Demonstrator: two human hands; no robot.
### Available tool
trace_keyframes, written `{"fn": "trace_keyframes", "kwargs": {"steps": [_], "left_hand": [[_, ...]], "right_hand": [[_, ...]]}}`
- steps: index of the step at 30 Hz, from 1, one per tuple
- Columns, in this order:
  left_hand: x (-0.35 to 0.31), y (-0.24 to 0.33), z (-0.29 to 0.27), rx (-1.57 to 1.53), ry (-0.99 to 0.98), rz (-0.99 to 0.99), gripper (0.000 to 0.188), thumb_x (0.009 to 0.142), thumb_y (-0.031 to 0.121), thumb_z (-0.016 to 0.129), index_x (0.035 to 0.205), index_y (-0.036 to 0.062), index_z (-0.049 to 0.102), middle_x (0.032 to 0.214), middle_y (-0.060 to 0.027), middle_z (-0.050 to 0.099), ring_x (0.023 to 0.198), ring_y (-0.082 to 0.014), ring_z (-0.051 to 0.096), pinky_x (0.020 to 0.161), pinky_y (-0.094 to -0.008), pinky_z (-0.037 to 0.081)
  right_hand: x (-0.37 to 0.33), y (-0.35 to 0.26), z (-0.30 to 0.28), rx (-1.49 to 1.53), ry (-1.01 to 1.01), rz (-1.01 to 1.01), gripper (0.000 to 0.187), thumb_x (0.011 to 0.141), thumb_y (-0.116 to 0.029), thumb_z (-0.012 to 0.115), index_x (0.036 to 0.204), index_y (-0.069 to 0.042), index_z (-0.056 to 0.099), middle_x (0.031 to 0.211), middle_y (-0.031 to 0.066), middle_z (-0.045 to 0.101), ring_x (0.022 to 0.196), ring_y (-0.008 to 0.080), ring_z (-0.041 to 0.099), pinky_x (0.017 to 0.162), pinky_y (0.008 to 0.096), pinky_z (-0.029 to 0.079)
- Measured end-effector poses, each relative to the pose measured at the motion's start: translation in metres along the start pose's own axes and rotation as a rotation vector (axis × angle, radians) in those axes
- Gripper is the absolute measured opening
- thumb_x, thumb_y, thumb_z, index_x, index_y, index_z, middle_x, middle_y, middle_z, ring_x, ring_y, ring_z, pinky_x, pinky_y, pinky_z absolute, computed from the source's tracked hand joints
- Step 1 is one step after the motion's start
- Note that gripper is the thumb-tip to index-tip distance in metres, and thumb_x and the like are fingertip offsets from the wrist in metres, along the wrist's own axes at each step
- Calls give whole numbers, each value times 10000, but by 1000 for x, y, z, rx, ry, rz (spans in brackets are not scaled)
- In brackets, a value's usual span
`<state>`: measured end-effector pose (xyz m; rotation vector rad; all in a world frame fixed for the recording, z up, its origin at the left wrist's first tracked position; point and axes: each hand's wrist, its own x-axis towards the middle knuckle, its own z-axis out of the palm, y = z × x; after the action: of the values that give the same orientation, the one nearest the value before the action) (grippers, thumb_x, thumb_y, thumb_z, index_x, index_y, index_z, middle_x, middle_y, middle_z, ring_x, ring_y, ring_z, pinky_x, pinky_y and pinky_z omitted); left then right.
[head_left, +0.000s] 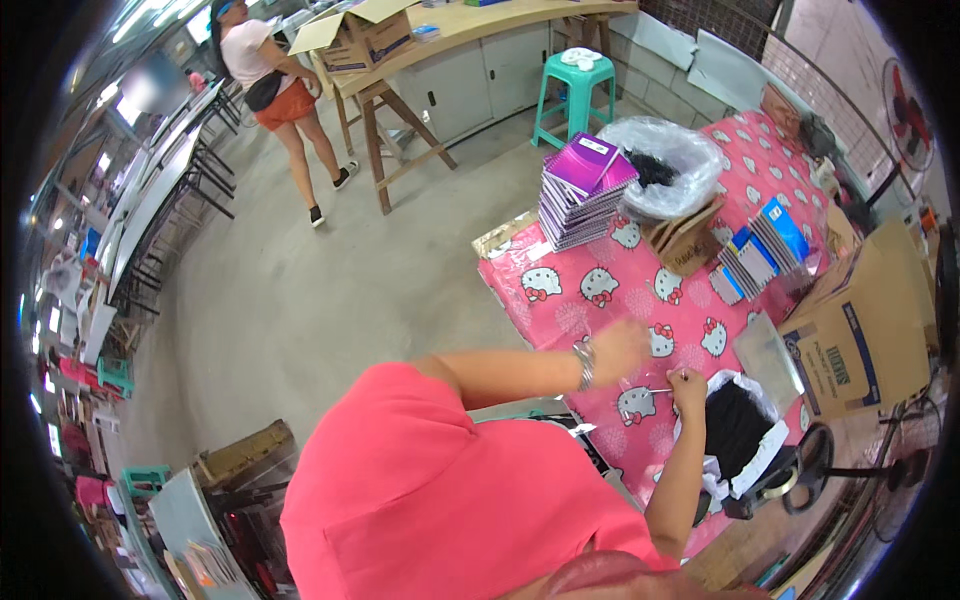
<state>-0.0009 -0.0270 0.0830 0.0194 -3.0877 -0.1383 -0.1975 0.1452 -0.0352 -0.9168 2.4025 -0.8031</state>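
Note:
My right hand (690,385) pinches a thin silver metal piece (657,391) just above the pink cartoon-cat tablecloth (580,300). It is right beside a white bag full of black items (735,430). My left hand (618,350), with a silver bracelet on the wrist, hovers a little to the left of and above the metal piece. It is blurred, so I cannot tell whether it holds anything.
A stack of purple notebooks (585,190), a clear bag of black pieces (660,165), a small brown box (685,240), blue notebooks (760,255) and a large cardboard box (860,340) crowd the table. A fan (830,470) stands at the right. Another person (275,90) stands by a wooden bench.

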Motion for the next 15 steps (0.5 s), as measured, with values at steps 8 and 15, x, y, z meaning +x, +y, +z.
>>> {"fn": "trace_keyframes", "kwargs": {"steps": [8,15], "left_hand": [[5,10,90,-189,-291,127,1014,595,617,732,1454,310,289,1561,-131,98,1404,-433,127,1009,-757,111],[23,19,55,-99,-434,26,1068,566,722,689,1462,302,285,1556,-138,124,1395,-477,75,974,-789,70]], "right_hand": [[-52,-58,-15,-424,494,-293,413,740,-269,744,1065,-54,607,993,153,606,941,311,584,789,424,455],[-130,-42,-6,-689,371,-60,486,709,-281,747,1132,-103,587,1030,110,567,988,286,534,794,410,406]]}}
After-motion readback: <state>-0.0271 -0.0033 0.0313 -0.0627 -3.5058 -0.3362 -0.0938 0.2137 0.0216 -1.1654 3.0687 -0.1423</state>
